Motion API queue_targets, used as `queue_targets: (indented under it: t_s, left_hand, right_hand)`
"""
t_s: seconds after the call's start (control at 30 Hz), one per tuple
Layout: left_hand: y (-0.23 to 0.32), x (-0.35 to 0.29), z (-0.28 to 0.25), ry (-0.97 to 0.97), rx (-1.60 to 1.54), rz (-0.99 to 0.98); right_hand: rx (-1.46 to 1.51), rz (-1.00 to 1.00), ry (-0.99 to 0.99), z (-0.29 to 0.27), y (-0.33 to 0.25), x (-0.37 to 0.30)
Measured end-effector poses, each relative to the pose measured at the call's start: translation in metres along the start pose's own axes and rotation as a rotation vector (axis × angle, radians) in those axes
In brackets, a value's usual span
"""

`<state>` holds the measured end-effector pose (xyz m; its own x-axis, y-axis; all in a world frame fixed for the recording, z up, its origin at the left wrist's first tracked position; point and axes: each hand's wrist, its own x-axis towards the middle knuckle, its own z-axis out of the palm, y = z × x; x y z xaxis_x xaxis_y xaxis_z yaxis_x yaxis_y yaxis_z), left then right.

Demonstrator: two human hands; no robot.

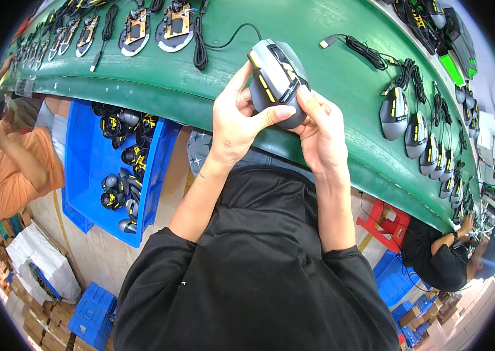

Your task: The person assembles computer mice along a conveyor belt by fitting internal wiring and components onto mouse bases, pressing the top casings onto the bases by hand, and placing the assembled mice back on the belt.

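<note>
Both my hands hold a grey and black computer mouse (275, 73) with yellow side accents, raised over the near edge of the green belt (294, 26). My left hand (237, 117) grips its left side, the thumb lying across the lower body. On the right side, my right hand (322, 126) closes round it with the thumb pressed on top. From the mouse's front a thin cable runs left to a tied black cable bundle (199, 50) on the belt. The undersides of my fingers are partly hidden behind the mouse.
Open mouse bases with exposed circuit boards (136, 32) line the belt's far left. Assembled mice (395, 114) with bundled cables stand along the right. A blue bin (83, 169) of mouse shells sits left below the belt. A red stool (383, 225) and co-workers (28, 169) flank me.
</note>
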<state>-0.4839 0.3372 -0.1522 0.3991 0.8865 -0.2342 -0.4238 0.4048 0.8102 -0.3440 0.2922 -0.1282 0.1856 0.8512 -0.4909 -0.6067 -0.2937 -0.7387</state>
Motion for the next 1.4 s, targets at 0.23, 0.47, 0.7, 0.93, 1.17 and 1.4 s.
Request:
queue_targets:
  t_s: [0.23,0.47,0.7,0.93,1.17,1.4]
  left_hand:
    - [-0.015,0.019,-0.003,-0.028,-0.01,0.101]
    - [-0.017,0.03,-0.001,-0.012,0.067,0.072]
    - [-0.022,0.025,-0.008,0.016,0.199,0.121]
    - [0.003,0.022,-0.026,0.075,0.237,0.119]
    - [0.039,0.076,-0.098,0.624,1.563,0.596]
    - [0.056,0.103,-0.109,0.57,1.703,0.297]
  right_hand:
    - [-0.044,0.034,0.069,0.004,-0.002,0.016]
    - [-0.314,-0.454,0.167,-0.005,-0.088,0.064]
    - [-0.607,-0.318,0.801,-0.076,-0.026,0.008]
    - [-1.444,-0.926,0.925,-0.067,-0.017,0.002]
    - [-1.36,-1.247,0.049,0.057,-0.012,0.099]
    - [-1.471,-1.137,-0.352,0.101,-0.006,0.234]
